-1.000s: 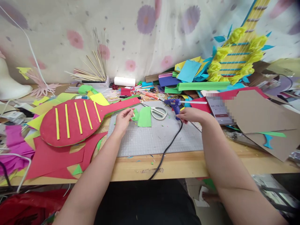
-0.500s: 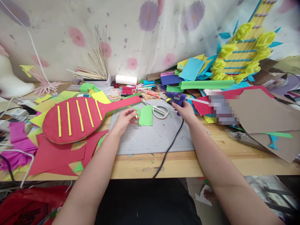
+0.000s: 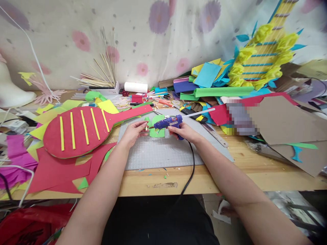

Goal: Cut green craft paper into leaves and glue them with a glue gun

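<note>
My right hand (image 3: pixel 180 131) grips a purple hot glue gun (image 3: pixel 167 123), a clear glue stick (image 3: pixel 199 112) poking out of its back. Its nozzle points left, close to my left hand (image 3: pixel 135 133). Between the fingertips of my left hand is a small white stick (image 3: pixel 146 128), pinched upright; its exact kind is too small to make out. Behind the glue gun lies a piece of green paper (image 3: pixel 158 133) on the grey cutting mat (image 3: pixel 163 154). The gun mostly covers the scissors there. A black cord (image 3: pixel 193 163) runs down from its handle over the table edge.
On the left lies a red guitar-shaped cutout (image 3: pixel 76 131) with yellow strips, over red paper scraps (image 3: pixel 61 170). A utility knife (image 3: pixel 195 115) and metal ruler (image 3: pixel 214 135) rest at the mat's right. Farther right are brown cardboard (image 3: pixel 288 126) and a yellow flowered guitar (image 3: pixel 258 64).
My right hand has brought the glue gun leftward, from the mat's back right to beside my left hand. The utility knife and ruler are now uncovered. My left hand keeps its pinch.
</note>
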`<state>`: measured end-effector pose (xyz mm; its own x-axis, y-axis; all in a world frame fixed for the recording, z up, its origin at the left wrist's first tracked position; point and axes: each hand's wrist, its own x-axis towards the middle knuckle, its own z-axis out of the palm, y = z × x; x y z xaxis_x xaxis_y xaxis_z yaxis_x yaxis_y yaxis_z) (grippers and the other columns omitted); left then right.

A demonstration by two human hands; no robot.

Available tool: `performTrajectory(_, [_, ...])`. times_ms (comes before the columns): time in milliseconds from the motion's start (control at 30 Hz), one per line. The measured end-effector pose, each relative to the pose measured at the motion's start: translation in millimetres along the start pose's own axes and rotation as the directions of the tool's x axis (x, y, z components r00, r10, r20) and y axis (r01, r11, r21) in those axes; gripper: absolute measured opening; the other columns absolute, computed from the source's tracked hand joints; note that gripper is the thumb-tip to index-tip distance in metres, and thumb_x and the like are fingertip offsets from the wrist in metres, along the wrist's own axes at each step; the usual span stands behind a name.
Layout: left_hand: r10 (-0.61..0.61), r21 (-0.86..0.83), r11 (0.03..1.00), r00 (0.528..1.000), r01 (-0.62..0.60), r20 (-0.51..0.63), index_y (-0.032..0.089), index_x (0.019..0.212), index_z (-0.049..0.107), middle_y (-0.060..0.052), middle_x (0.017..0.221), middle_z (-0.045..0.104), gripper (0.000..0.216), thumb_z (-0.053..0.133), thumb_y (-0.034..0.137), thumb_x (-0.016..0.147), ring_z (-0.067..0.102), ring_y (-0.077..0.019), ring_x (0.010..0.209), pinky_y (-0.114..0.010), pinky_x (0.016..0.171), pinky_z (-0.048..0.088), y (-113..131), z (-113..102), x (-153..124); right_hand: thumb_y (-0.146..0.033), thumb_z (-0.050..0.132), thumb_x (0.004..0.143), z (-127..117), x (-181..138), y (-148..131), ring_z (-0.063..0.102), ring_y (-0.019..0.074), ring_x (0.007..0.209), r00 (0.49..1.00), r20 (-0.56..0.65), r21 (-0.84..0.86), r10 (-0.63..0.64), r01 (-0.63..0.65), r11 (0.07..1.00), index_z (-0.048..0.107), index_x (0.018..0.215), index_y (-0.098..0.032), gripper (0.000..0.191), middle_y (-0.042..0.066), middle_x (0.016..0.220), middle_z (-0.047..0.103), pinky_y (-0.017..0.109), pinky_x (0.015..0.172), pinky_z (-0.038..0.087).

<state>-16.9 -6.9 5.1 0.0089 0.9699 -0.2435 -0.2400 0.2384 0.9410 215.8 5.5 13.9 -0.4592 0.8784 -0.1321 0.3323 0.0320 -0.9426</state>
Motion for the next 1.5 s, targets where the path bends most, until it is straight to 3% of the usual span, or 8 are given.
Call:
performTrajectory(333, [-0.008, 0.014, 1.0, 1.0, 0.008, -0.03, 0.014, 0.085, 0.069, -0.004, 0.074, 0.065, 0.027, 0.075, 0.025, 0.062, 0.06, -0.0108, 0.059, -0.023, 0.051, 0.051, 1.4, 2.7, -2.1, -0.061, 0.057, 0.072, 5.1, 2.5, 2.3, 0.041, 0.0072, 0.04, 0.998, 0.024, -0.023, -0.05, 0.05, 0.998, 0.052, 0.063, -0.018, 0.044, -0.005, 0.046, 0.045, 0.023, 0.042, 0.034])
performTrajectory(900, [-0.017, 0.056, 0.998, 0.999, 0.019, -0.027, 0.013, 0.086, 0.068, -0.004, 0.076, 0.066, 0.033, 0.077, 0.031, 0.06, 0.057, -0.0089, 0.056, -0.023, 0.053, 0.05, 2.7, 4.5, -2.3, -0.063, 0.058, 0.069, 4.5, 3.9, 1.3, 0.042, 0.0053, 0.04, 0.999, 0.013, -0.005, -0.034, 0.034, 0.999, 0.051, 0.063, -0.016, 0.047, -0.002, 0.057, 0.052, 0.022, 0.038, 0.034])
performTrajectory(1500, [-0.009, 0.068, 0.998, 1.0, 0.011, -0.027, 0.013, 0.082, 0.07, -0.005, 0.08, 0.068, 0.028, 0.076, 0.03, 0.06, 0.052, -0.0066, 0.051, -0.023, 0.052, 0.049, 2.4, 6.7, -3.1, -0.063, 0.057, 0.069, 4.3, 6.0, -0.9, 0.041, 0.0051, 0.04, 0.999, 0.009, -0.024, -0.032, 0.033, 0.999, 0.05, 0.061, -0.017, 0.048, -0.003, 0.054, 0.05, 0.021, 0.038, 0.034])
